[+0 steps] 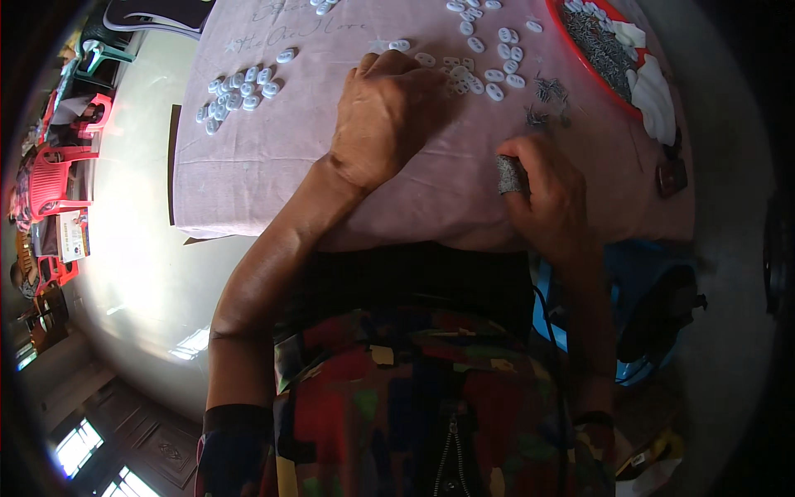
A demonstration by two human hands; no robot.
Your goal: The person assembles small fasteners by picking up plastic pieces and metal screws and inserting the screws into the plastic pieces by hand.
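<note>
Left hand flat on white oval pieces, right hand clamped on grey wrapped thumb; side pile done, most pieces left.

Pink cloth, white pieces

Pink tablecloth under white oval pieces; red tray (grey metal bits inside); multicoloured patchwork garment.

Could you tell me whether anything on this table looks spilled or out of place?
A few small dark metal pieces lie loose on the pink cloth, outside the red tray that holds the rest. The white oval pieces lie in scattered clusters. Nothing looks damaged.
</note>
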